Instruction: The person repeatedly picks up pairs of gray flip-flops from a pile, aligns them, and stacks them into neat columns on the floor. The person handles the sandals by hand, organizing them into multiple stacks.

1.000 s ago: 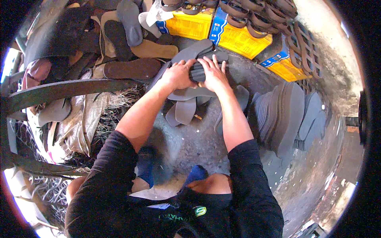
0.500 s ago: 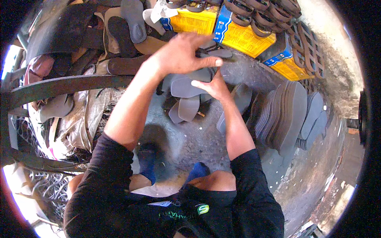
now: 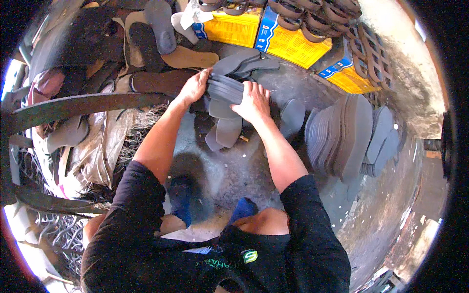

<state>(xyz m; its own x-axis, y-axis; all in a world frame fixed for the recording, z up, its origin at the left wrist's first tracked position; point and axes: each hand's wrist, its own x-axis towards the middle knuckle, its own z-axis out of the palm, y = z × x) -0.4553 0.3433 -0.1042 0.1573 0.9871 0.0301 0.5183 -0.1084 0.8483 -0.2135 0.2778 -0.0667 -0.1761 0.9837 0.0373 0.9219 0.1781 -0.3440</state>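
A short stack of grey shoe soles [image 3: 225, 89] is held between my two hands above the floor. My left hand [image 3: 196, 86] grips its left end, fingers closed round the edge. At the right end my right hand [image 3: 254, 101] clasps it, thumb toward me and fingers over the far side. Just below lie more loose grey soles [image 3: 228, 133], partly overlapping. Beyond the stack, several dark grey soles [image 3: 238, 62] lie in a loose pile. To the right of my right hand, one sole [image 3: 293, 116] leans beside a long row of stacked soles [image 3: 337, 139].
Yellow and blue boxes [image 3: 293, 41] line the far side, with brown sandal straps [image 3: 312, 19] on top. Sole pieces and scraps heap at the left, near a curved dark strip [image 3: 88, 108]. A smaller grey stack [image 3: 381, 141] stands far right. My feet [image 3: 243, 209] are below.
My hands were empty and apart, the left one raised and blurred. Both have come down and closed on the stack of soles.
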